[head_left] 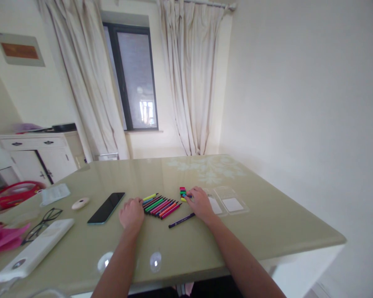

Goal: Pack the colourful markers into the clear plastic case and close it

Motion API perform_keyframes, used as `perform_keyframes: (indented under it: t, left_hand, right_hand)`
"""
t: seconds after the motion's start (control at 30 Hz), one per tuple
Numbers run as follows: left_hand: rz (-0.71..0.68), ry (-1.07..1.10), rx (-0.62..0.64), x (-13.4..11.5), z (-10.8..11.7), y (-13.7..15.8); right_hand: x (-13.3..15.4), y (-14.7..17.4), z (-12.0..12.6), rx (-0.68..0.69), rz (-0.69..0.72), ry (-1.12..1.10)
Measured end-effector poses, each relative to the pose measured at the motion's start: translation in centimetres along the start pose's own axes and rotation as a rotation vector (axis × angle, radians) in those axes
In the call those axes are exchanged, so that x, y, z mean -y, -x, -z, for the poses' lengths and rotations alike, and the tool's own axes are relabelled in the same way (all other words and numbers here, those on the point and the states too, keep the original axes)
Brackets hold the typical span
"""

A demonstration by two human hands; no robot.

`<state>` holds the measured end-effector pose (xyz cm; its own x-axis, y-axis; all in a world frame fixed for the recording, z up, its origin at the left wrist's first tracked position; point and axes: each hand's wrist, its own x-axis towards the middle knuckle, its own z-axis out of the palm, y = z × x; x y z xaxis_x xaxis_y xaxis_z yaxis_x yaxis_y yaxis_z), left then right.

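On the glossy table, a slanted row of uncapped felt-tip markers (161,208) lies side by side. My left hand (132,212) is at the row's left end, fingers curled around the rear of a yellow marker (149,197). Its fingertips are partly hidden. My right hand (201,203) bends over a small column of coloured marker caps (182,189), with thumb and forefinger closed on a blue cap (184,195). Below that hand lies a dark purple marker (180,220), its right end hidden by the wrist.
Right of my right hand is an open clear plastic case (233,203) with white inserts. To the left lie a black-screened phone (107,208), a round pale case (80,203), eyeglasses (42,225), a long white device (35,248) and a pink item (6,240).
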<state>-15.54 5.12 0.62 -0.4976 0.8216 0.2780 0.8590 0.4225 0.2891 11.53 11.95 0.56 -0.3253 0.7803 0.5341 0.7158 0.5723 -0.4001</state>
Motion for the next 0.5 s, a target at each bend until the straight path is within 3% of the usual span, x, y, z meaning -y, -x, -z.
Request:
perform_keyframes:
  t: [0.17,0.37,0.5]
  left_hand:
    - [0.066,0.04,0.012,0.9,-0.2,-0.2]
    - [0.074,0.051,-0.063,1.1,-0.2,-0.5]
    - [0.0,0.316,-0.035,-0.4,-0.2,-0.8]
  right_hand:
    - [0.2,0.0,0.2,-0.003,0.024,-0.039]
    - [0.3,-0.1,0.3,-0.012,0.008,-0.174]
    - [0.7,-0.1,0.6,0.004,-0.068,-0.356]
